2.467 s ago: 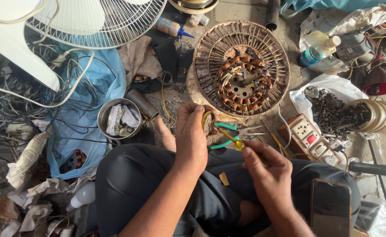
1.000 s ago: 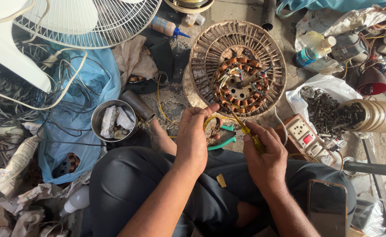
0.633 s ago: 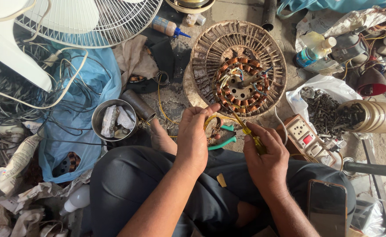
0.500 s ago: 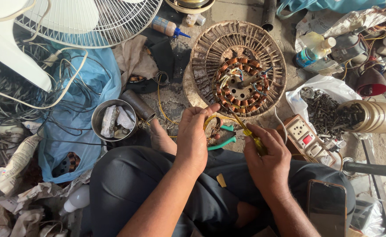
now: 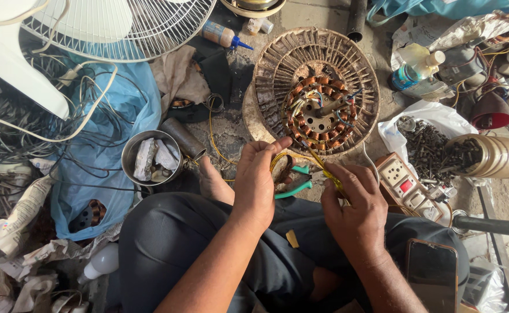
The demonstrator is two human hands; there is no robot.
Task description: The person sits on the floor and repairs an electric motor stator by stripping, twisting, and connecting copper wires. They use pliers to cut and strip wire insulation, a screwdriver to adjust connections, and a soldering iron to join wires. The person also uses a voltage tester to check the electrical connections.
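Left hand (image 5: 258, 179) pinched the yellow wire (image 5: 318, 165) shut, right hand (image 5: 353, 203) closed on it just beside; the stator (image 5: 318, 110) lay just beyond both grips. Best kept taut, I judged, pliers (image 5: 292, 185) between the hands.

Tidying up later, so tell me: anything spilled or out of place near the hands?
Yes. The tin can right of the right hand lies on its side, with dark screws spilled onto a white plastic bag.
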